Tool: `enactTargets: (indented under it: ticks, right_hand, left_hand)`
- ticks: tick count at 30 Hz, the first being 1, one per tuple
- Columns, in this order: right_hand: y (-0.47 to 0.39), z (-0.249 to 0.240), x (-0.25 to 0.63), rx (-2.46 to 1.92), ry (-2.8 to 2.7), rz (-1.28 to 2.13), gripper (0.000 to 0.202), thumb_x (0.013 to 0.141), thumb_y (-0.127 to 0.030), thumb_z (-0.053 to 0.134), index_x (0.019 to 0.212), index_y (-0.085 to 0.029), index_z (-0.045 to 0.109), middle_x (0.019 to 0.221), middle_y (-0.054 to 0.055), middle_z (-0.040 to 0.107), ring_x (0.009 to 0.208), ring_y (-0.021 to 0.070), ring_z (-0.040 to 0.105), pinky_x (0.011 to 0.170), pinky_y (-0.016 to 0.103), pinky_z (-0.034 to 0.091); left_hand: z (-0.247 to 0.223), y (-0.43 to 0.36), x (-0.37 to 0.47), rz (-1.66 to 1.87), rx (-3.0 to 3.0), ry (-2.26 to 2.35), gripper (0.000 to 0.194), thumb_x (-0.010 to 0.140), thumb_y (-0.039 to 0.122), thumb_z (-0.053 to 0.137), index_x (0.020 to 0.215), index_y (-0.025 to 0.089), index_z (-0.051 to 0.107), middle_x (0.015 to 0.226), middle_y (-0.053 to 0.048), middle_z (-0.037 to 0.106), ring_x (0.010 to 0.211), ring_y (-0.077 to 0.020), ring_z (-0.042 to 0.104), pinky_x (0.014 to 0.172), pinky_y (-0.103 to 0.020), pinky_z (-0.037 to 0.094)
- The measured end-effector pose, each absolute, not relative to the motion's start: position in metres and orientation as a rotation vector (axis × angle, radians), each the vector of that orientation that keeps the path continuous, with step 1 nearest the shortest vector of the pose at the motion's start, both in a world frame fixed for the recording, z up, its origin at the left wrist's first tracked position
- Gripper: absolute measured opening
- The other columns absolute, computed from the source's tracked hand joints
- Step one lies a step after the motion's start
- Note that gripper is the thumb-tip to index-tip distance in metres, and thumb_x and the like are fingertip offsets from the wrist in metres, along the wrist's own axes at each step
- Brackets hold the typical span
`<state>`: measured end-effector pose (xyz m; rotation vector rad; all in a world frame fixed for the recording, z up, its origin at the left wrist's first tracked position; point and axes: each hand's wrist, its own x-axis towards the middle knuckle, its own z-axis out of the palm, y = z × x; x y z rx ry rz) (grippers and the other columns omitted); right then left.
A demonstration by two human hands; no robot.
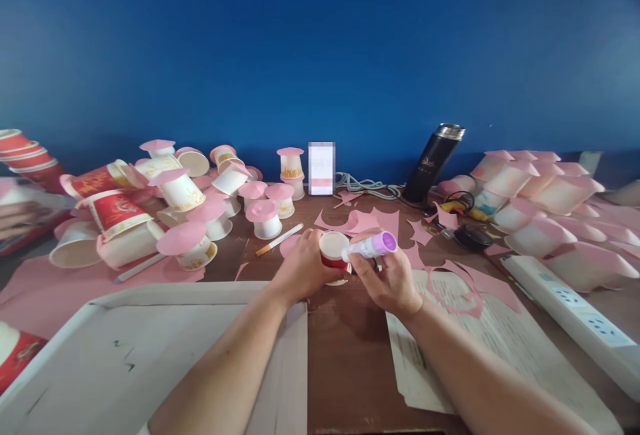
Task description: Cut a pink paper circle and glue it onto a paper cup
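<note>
My left hand (306,263) wraps round a red and white paper cup (334,246) in the middle of the table, its pale round end facing up. In my right hand (393,286) is a glue stick (373,246) with a purple end, tilted so that its white end meets or nearly meets the cup's upper rim. A pink paper circle (289,246) lies partly hidden behind my left hand. Just left of that is a brown-tipped white pen-like stick (279,240). My fingers cover much of the cup's sides.
Paper cups with pink paper tops (264,219) crowd the left. More pink-topped pieces (517,178) are heaped right. A black flask (433,163) leans against the blue wall beside a phone (321,168). A white board or lid (165,348), printed sheets (425,372) and a power strip (575,308) lie nearer.
</note>
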<state>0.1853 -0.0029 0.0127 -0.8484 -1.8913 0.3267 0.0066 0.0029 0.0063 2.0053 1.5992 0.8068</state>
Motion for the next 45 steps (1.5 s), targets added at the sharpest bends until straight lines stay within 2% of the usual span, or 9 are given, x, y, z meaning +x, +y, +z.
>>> enactTargets:
  ticks: [6, 11, 16, 21, 25, 31, 35, 38, 45]
  right_hand:
    - [-0.002, 0.013, 0.185, -0.949, -1.85, 0.277, 0.009, 0.087, -0.027, 0.054, 0.094, -0.022, 0.054, 0.088, 0.006, 0.065, 0.082, 0.0216, 0.062, 0.078, 0.038, 0.049]
    - [0.003, 0.007, 0.188, -0.993, -1.819, 0.345, 0.009, 0.088, -0.029, 0.053, 0.09, -0.021, 0.056, 0.086, 0.007, 0.066, 0.082, 0.0214, 0.061, 0.077, 0.036, 0.049]
    - [0.011, -0.005, 0.191, -1.082, -1.666, 0.425, 0.016, 0.089, -0.037, 0.055, 0.087, -0.02, 0.056, 0.083, 0.006, 0.065, 0.08, 0.0213, 0.062, 0.072, 0.035, 0.05]
    - [0.004, 0.001, 0.189, -0.908, -1.731, 0.489, 0.014, 0.091, -0.031, 0.052, 0.098, -0.021, 0.057, 0.097, 0.008, 0.066, 0.088, 0.021, 0.062, 0.077, 0.035, 0.05]
    - [0.0, 0.006, 0.185, -0.92, -1.824, 0.42, 0.01, 0.089, -0.029, 0.054, 0.094, -0.021, 0.057, 0.092, 0.007, 0.066, 0.085, 0.0214, 0.062, 0.08, 0.037, 0.048]
    - [0.012, -0.005, 0.19, -1.102, -1.69, 0.374, 0.017, 0.088, -0.037, 0.055, 0.087, -0.02, 0.056, 0.083, 0.006, 0.065, 0.078, 0.0205, 0.062, 0.074, 0.035, 0.049]
    - [0.007, 0.0, 0.19, -0.976, -1.701, 0.426, 0.014, 0.091, -0.034, 0.05, 0.092, -0.021, 0.056, 0.087, 0.006, 0.065, 0.082, 0.0205, 0.062, 0.077, 0.036, 0.049]
    - [0.0, 0.006, 0.187, -0.883, -1.816, 0.432, 0.011, 0.09, -0.03, 0.05, 0.095, -0.022, 0.056, 0.094, 0.007, 0.065, 0.086, 0.0214, 0.062, 0.079, 0.037, 0.049]
    - [0.007, -0.003, 0.186, -1.064, -1.74, 0.312, 0.012, 0.089, -0.033, 0.053, 0.088, -0.021, 0.054, 0.086, 0.006, 0.064, 0.081, 0.0215, 0.061, 0.076, 0.036, 0.048]
  left_hand:
    - [0.017, 0.006, -0.008, 0.671, 1.976, 1.314, 0.083, 0.055, 0.049, 0.08, 0.129, 0.028, 0.049, 0.116, -0.007, 0.056, 0.116, -0.0312, 0.048, 0.092, -0.041, 0.041]
    - [0.022, 0.008, -0.016, 0.604, 1.951, 1.304, 0.06, 0.058, 0.048, 0.076, 0.112, 0.026, 0.059, 0.106, -0.004, 0.057, 0.099, -0.0267, 0.056, 0.083, -0.037, 0.046]
    - [0.02, 0.005, -0.012, 0.636, 1.975, 1.388, 0.062, 0.052, 0.051, 0.078, 0.104, 0.025, 0.057, 0.103, -0.004, 0.057, 0.102, -0.0287, 0.054, 0.083, -0.038, 0.045]
    - [0.02, 0.004, -0.007, 0.681, 1.925, 1.418, 0.063, 0.051, 0.052, 0.078, 0.103, 0.024, 0.053, 0.105, -0.003, 0.059, 0.103, -0.0279, 0.054, 0.081, -0.036, 0.045]
    - [0.019, 0.003, -0.006, 0.69, 1.903, 1.437, 0.063, 0.05, 0.053, 0.079, 0.1, 0.024, 0.052, 0.099, -0.002, 0.061, 0.1, -0.028, 0.056, 0.077, -0.035, 0.046]
    - [0.015, 0.003, -0.007, 0.661, 1.929, 1.423, 0.067, 0.051, 0.053, 0.079, 0.107, 0.025, 0.054, 0.108, -0.004, 0.059, 0.108, -0.0311, 0.052, 0.086, -0.039, 0.043]
    - [0.011, 0.007, -0.006, 0.633, 2.009, 1.421, 0.076, 0.048, 0.059, 0.079, 0.111, 0.024, 0.054, 0.113, -0.006, 0.058, 0.116, -0.0339, 0.047, 0.093, -0.043, 0.04]
    - [0.01, 0.008, -0.005, 0.618, 2.055, 1.433, 0.072, 0.05, 0.061, 0.077, 0.108, 0.024, 0.056, 0.108, -0.006, 0.058, 0.112, -0.0327, 0.05, 0.094, -0.042, 0.039]
    - [0.019, 0.006, -0.01, 0.586, 1.953, 1.299, 0.067, 0.052, 0.055, 0.079, 0.109, 0.027, 0.059, 0.099, -0.003, 0.059, 0.104, -0.0288, 0.052, 0.085, -0.038, 0.043]
